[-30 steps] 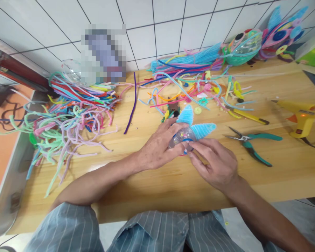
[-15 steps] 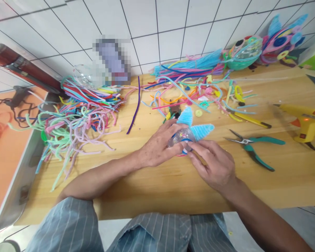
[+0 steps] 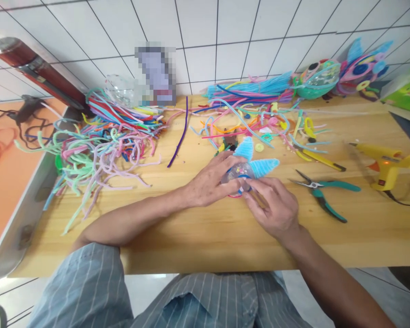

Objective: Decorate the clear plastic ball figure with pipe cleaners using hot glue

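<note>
A clear plastic ball (image 3: 238, 171) with small coloured bits showing through it sits between my hands. Two light-blue ears (image 3: 264, 168), made of pipe cleaner, stick out from its far side. My left hand (image 3: 210, 180) wraps round the ball's left side and holds it. With thumb and fingers pinched at the ball's near right side, my right hand (image 3: 275, 202) works at a dark-blue loop on the surface. Part of that loop and the ball's underside are hidden by my fingers. Just beyond the ball lie green-and-yellow-handled pliers (image 3: 228, 141).
Teal-handled pliers (image 3: 323, 185) lie right of my hands, with a yellow glue gun (image 3: 384, 159) farther right. Pipe cleaners (image 3: 112, 146) heap up at left, near a red thermos (image 3: 37, 73). Decorated balls (image 3: 317, 79) stand by the wall. A yellow cutter (image 3: 323, 159) lies on the table.
The view has shifted slightly. My hands keep their hold on the ball, and my right fingers stay pinched at the blue loop with barely any movement.
</note>
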`<state>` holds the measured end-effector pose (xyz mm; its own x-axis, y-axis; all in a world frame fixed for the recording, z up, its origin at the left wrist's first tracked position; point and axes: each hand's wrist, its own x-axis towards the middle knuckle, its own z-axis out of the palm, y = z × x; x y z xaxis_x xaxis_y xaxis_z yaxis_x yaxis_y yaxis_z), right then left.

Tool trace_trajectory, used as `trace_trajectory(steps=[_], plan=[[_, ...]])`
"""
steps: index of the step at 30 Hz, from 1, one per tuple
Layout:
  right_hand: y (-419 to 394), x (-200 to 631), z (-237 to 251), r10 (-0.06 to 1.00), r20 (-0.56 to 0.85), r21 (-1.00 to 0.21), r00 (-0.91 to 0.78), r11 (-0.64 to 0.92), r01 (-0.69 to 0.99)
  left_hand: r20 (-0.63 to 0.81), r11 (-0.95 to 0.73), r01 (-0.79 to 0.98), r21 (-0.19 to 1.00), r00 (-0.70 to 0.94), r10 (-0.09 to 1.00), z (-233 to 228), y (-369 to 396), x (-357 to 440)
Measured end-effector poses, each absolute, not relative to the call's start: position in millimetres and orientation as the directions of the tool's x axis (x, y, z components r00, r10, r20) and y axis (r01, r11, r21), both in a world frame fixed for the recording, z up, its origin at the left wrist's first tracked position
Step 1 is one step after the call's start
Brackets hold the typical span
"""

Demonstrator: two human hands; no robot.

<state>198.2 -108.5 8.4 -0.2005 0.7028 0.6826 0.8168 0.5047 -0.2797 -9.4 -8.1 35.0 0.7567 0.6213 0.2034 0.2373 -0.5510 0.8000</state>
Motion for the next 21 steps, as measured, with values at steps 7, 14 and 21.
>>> trace_trajectory(steps=[7, 14, 21], plan=[[-106.6, 197.0, 0.9, 0.678, 0.718, -0.315, -0.156, 0.517, 0.796, 0.213, -0.578, 0.249, 0.777, 0.76, 0.613, 30.5, -6.6, -9.3], [-104.6, 199.4, -3.9, 0.665, 0.73, -0.314, -0.157, 0.53, 0.787, 0.228, -0.596, 0.232, 0.768, 0.771, 0.595, 27.6, -4.3, -8.6], [-104.3, 195.6, -1.9, 0.627, 0.762, -0.261, -0.162, 0.526, 0.809, 0.223, -0.586, 0.234, 0.775, 0.767, 0.601, 25.3, -3.2, -7.0]])
